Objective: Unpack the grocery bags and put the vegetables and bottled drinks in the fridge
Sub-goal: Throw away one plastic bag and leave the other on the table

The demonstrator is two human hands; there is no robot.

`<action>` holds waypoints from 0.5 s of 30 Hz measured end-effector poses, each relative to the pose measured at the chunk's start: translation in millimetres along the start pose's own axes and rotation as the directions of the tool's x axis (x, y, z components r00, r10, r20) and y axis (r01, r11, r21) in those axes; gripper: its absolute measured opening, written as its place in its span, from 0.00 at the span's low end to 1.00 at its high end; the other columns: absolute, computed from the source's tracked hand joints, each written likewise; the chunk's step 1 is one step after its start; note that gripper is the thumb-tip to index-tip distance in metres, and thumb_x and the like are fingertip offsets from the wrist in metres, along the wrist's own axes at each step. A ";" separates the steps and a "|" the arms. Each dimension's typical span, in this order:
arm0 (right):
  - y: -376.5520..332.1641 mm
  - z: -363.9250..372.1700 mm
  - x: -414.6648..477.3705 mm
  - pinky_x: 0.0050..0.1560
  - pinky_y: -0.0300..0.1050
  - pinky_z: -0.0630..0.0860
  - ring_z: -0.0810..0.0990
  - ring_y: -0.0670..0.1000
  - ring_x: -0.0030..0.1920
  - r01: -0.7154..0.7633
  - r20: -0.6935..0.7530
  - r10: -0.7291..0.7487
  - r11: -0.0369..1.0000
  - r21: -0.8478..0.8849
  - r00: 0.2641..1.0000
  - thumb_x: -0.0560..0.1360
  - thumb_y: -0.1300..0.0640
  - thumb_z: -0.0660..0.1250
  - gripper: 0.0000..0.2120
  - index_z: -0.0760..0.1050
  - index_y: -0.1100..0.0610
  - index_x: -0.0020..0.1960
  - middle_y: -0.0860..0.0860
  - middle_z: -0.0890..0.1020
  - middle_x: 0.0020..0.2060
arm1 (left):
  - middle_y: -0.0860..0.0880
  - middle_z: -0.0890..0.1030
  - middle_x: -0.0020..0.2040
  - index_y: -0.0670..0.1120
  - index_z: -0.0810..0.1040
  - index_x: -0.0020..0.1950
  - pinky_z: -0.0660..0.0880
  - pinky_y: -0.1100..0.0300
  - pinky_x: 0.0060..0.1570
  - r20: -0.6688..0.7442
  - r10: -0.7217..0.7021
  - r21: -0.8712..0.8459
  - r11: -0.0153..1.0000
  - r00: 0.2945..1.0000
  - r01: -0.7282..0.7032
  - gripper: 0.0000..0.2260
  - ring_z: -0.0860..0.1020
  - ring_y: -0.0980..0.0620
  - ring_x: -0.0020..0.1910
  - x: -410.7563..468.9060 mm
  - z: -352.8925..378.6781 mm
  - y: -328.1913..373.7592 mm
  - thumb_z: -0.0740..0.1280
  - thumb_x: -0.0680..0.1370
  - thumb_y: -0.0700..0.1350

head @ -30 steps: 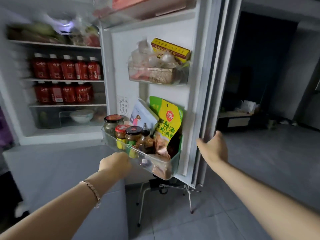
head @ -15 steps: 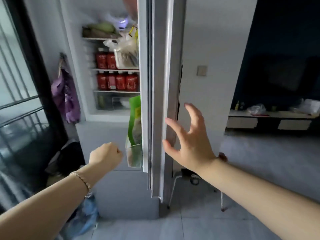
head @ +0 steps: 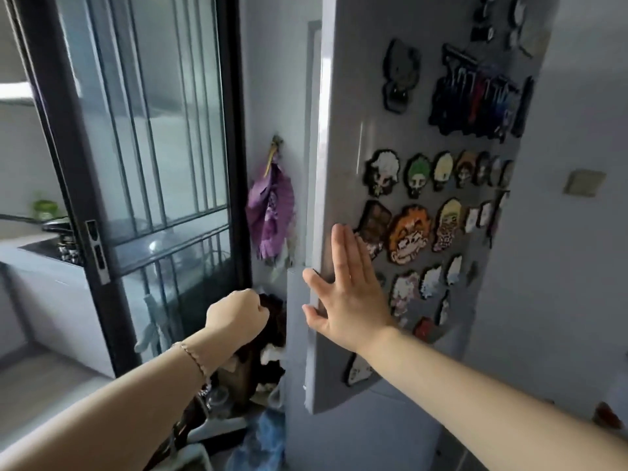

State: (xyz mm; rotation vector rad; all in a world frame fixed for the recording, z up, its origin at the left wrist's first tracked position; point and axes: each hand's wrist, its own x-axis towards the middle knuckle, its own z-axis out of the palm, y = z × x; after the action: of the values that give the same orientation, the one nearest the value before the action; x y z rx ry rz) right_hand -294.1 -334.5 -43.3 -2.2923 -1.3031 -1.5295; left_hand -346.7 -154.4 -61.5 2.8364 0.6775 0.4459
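Your left wrist wears a bracelet [head: 193, 356], and your left hand [head: 238, 316] is curled into a fist with nothing in it, just left of the fridge. Your right hand [head: 343, 294] lies flat, fingers straight, on the outside of the fridge door [head: 343, 130] near its left edge. Cartoon magnets [head: 407, 234] cover the door beyond your fingers. A blue bag [head: 261, 440] sits on the floor at the fridge's foot. Farther left, a purple fan [head: 270, 215] hangs on the wall beside a black-framed glass door [head: 153, 130].

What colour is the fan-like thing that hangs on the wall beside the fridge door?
The hanging thing is purple, best seen in the head view.
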 end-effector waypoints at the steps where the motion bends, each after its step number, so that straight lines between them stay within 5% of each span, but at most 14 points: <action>1: -5.4 17.2 14.2 0.72 0.58 0.45 0.55 0.66 0.70 -0.008 0.026 0.008 1.000 -0.022 1.000 0.60 0.47 0.76 0.26 0.72 0.56 0.52 0.67 0.55 0.69 | 0.49 0.78 0.41 0.44 0.78 0.46 0.69 0.60 0.39 0.002 0.008 0.010 1.000 1.000 -0.008 0.10 0.76 0.45 0.41 17.5 -3.7 -13.6 0.60 0.76 0.48; 4: -16.5 71.6 56.6 0.71 0.60 0.46 0.54 0.68 0.70 -0.050 0.124 0.064 0.993 -0.110 0.990 0.57 0.47 0.78 0.25 0.79 0.58 0.49 0.69 0.52 0.71 | 0.50 0.75 0.38 0.44 0.77 0.45 0.68 0.60 0.37 0.013 0.037 0.005 0.999 0.999 -0.037 0.10 0.75 0.46 0.39 72.5 -16.7 -48.9 0.60 0.77 0.48; 8: -21.2 139.5 105.3 0.72 0.63 0.39 0.46 0.70 0.70 -0.079 0.316 0.176 0.952 -0.296 0.932 0.58 0.41 0.75 0.27 0.79 0.57 0.52 0.74 0.35 0.70 | 0.49 0.76 0.39 0.45 0.72 0.40 0.69 0.60 0.39 0.022 0.101 0.004 0.995 0.995 -0.101 0.08 0.75 0.46 0.40 139.3 -25.1 -73.5 0.59 0.76 0.47; 11: -16.8 182.7 137.4 0.71 0.65 0.35 0.52 0.70 0.70 -0.068 0.406 0.227 0.927 -0.370 0.885 0.56 0.37 0.73 0.30 0.80 0.56 0.51 0.71 0.49 0.70 | 0.49 0.74 0.34 0.46 0.66 0.32 0.67 0.60 0.36 0.011 0.126 -0.003 0.992 0.992 -0.126 0.12 0.74 0.45 0.37 183.4 -22.9 -78.7 0.59 0.76 0.45; 15: -3.2 233.2 171.6 0.66 0.71 0.34 0.52 0.69 0.69 0.005 0.485 0.303 0.845 -0.535 0.820 0.59 0.31 0.70 0.37 0.78 0.57 0.57 0.70 0.54 0.70 | 0.51 0.72 0.33 0.46 0.67 0.33 0.66 0.60 0.33 0.024 0.130 0.007 0.991 0.991 -0.130 0.10 0.71 0.47 0.33 232.8 -15.2 -82.5 0.59 0.75 0.43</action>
State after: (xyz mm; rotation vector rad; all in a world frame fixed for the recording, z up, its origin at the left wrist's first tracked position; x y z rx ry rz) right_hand -107.2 -114.3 -23.5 -3.2867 -0.7846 -1.3161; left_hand -187.5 28.2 -11.2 2.9006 0.4929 0.4293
